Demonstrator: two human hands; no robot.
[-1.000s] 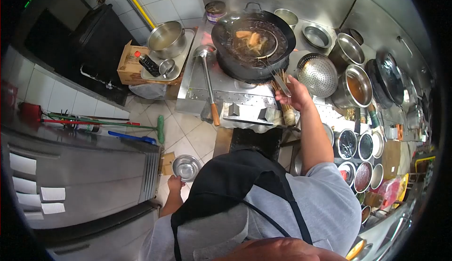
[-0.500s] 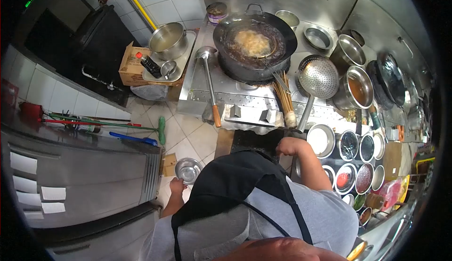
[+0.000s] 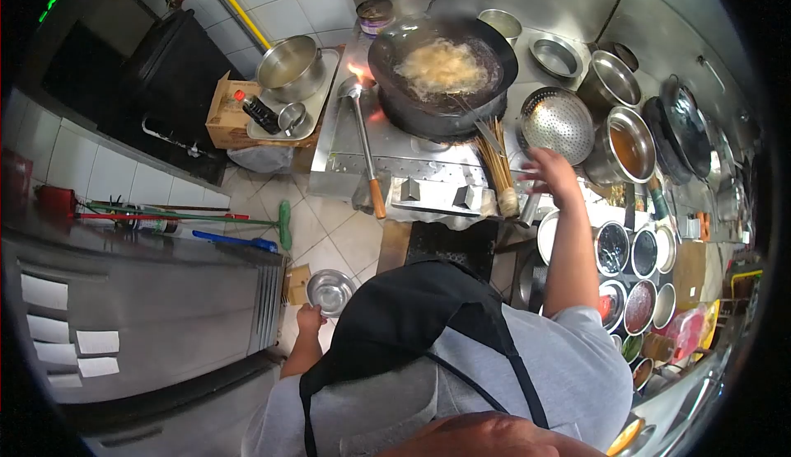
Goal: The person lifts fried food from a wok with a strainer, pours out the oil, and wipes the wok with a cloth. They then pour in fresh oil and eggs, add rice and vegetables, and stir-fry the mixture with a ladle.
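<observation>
My left hand (image 3: 311,318) grips the rim of a shiny metal bowl (image 3: 331,292), low at my left side. Over the stove's front edge my right hand (image 3: 550,175) is open, its fingers apart, close above the handle of a perforated strainer (image 3: 558,131). A bamboo brush (image 3: 497,168) lies just left of that hand. At the back of the stove a black wok (image 3: 391,65) holds bubbling oil and a pale frothy mass of frying food (image 3: 442,67). Flame (image 3: 358,72) shows at the wok's left, by the bowl of a ladle (image 3: 362,144) with a wooden grip.
Metal pots (image 3: 610,80) and a pot of brown liquid (image 3: 628,148) stand right of the stove. Several seasoning containers (image 3: 611,249) line the right side. A tray (image 3: 306,138) at left carries a large pot (image 3: 290,70) and a dark bottle (image 3: 259,113). Brooms lie along the left wall.
My right hand has risen forward from the stove's front edge to above the strainer handle, its fingers opening. Flame has appeared beside the wok, and the froth spreads wider. The left hand keeps the bowl.
</observation>
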